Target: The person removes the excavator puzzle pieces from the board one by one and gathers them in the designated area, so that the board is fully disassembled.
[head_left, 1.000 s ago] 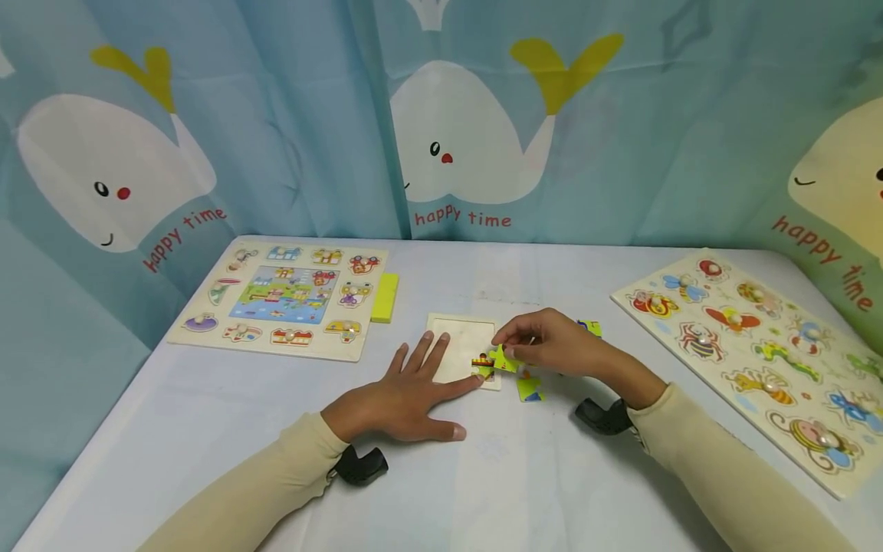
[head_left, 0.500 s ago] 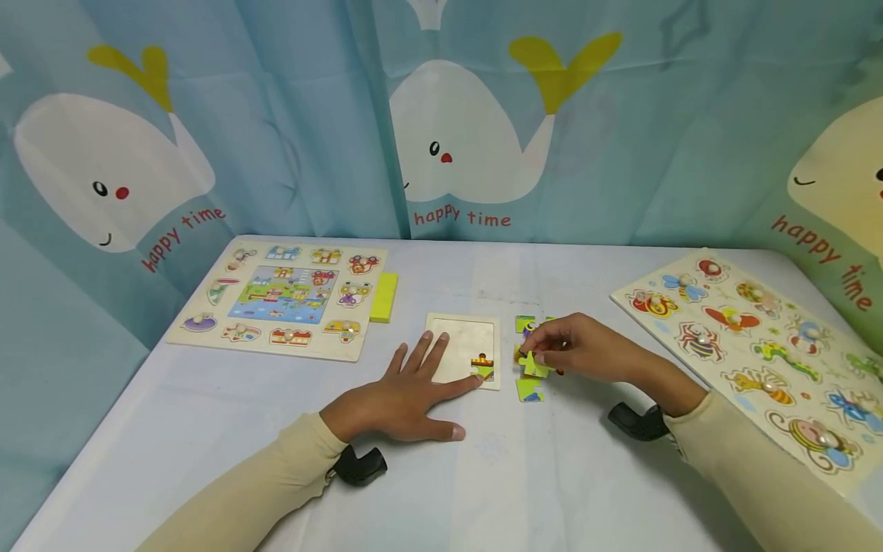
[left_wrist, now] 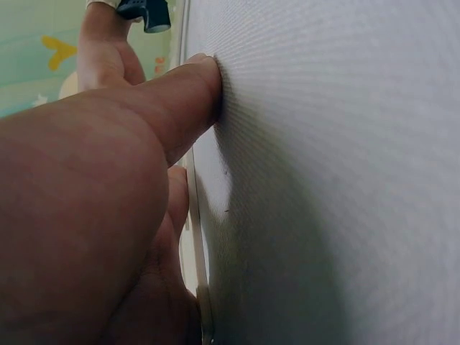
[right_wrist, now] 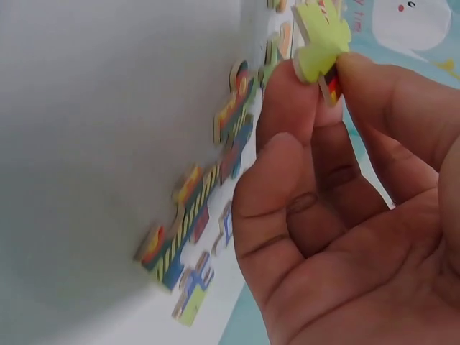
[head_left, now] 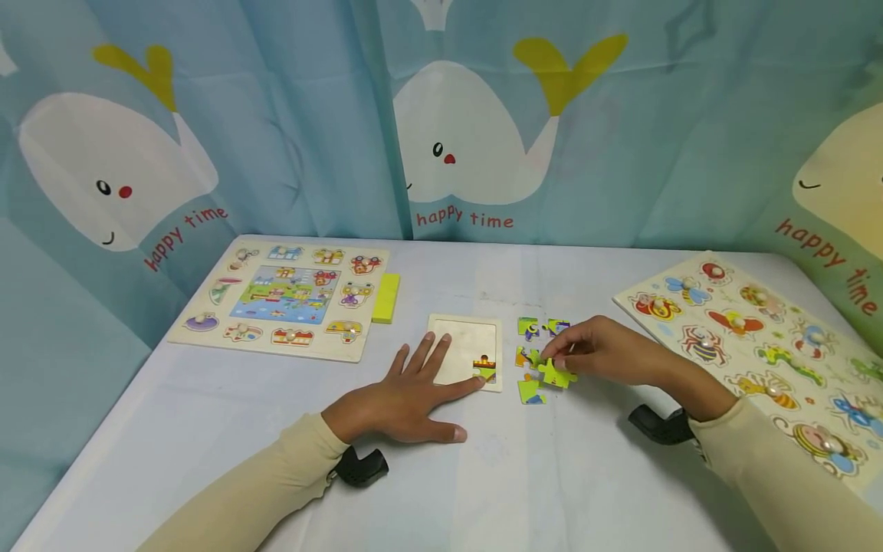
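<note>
My left hand [head_left: 403, 402] lies flat with spread fingers, fingertips on the small wooden puzzle tray [head_left: 465, 318]. Its index fingertip reaches a puzzle piece [head_left: 484, 365] in the tray's lower right corner. To the right of the tray, my right hand [head_left: 610, 353] pinches a yellow-green puzzle piece [head_left: 554, 374] between thumb and fingers, over a group of loose pieces. The right wrist view shows this held piece [right_wrist: 321, 39] tilted at the fingertips. Around it lie a loose corner piece [head_left: 530, 392] and another piece [head_left: 528, 327]; the right hand hides more of them.
A wooden knob puzzle board [head_left: 331, 347] with vehicles stands at the back left, a yellow block [head_left: 385, 298] beside it. An insect knob puzzle board [head_left: 733, 322] lies at the right. More striped loose pieces [right_wrist: 194, 215] show in the right wrist view. A whale-print curtain [head_left: 310, 153] hangs behind.
My right hand has moved right, from the tray's lower right corner to over the loose pieces, still pinching the puzzle piece. My left hand has stayed in place.
</note>
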### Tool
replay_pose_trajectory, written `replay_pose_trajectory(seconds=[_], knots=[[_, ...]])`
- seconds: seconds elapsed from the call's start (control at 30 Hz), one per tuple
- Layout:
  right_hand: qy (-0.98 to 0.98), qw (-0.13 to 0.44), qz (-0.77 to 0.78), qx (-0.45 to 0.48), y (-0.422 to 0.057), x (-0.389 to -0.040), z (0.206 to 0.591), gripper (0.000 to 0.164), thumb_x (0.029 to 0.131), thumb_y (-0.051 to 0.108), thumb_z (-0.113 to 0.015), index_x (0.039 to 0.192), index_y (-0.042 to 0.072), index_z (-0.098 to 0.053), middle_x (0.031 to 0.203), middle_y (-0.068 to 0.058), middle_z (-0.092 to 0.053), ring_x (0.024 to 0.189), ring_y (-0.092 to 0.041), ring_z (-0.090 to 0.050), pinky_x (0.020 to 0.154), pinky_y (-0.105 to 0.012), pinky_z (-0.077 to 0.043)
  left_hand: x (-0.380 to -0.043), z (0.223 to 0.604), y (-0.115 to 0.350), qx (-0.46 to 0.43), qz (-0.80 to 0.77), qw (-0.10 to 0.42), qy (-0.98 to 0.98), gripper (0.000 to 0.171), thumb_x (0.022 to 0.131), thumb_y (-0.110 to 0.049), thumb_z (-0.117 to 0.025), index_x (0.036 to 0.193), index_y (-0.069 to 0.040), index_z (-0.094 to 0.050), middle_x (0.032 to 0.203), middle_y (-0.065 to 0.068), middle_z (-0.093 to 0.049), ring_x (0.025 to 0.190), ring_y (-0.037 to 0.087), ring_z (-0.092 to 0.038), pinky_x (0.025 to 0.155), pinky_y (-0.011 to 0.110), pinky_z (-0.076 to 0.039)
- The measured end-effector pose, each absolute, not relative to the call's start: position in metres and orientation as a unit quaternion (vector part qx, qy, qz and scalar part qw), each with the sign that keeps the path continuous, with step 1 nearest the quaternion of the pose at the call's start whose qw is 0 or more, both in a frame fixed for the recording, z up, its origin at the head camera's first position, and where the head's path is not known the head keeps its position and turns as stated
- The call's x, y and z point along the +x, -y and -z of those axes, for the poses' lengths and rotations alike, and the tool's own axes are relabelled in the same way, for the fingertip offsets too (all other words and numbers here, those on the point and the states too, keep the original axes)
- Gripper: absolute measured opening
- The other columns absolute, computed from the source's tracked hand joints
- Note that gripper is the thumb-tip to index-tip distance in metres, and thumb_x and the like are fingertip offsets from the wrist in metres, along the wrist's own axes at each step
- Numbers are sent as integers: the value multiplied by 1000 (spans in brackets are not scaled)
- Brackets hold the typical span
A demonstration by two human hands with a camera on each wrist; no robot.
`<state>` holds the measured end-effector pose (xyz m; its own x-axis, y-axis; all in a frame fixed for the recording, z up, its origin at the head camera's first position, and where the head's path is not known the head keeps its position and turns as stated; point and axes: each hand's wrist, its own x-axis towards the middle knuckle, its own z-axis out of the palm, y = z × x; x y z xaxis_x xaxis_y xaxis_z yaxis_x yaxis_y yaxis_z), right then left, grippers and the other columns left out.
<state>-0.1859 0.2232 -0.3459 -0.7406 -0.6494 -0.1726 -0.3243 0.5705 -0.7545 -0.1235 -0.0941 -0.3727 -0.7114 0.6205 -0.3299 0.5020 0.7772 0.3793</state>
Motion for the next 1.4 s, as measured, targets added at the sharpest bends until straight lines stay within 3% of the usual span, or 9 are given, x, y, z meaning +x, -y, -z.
replay_pose_trajectory(seconds=[0.17,0.73,1.07,1.4], knots=[[-858,238,359,-280,-229,-185,344,15,90,4,-67,103,8,-75,94,1,-70,83,-17,-53,63,-24,-42,-124,372,93,303,-129,226,-917,70,91,-61,-54,152,-43,-26,160,10,19,141,28,28,111,56,11],[-825,310,360,-307,-227,-183,346,15,92,4,-64,104,5,-73,94,-3,-69,83,-16,-60,74,-25,-50,-123,374,94,308,-136,226,-914,69,92,-60,-53,153,-42,-26,159,11,20,141,28,28,110,57,11],[-825,304,352,-321,-225,-183,348,14,92,4,-64,102,6,-74,90,1,-69,77,-10,-55,67,-23,-47,-123,373,95,316,-140,220,-912,68,93,-59,-53,153,-40,-26,160,13,18,142,29,26,111,57,9],[-833,288,351,-314,-226,-184,342,16,91,2,-65,105,3,-72,92,1,-68,82,-13,-57,72,-23,-48,-123,374,95,315,-143,223,-911,69,93,-59,-52,153,-40,-25,159,12,19,142,28,26,111,56,9]])
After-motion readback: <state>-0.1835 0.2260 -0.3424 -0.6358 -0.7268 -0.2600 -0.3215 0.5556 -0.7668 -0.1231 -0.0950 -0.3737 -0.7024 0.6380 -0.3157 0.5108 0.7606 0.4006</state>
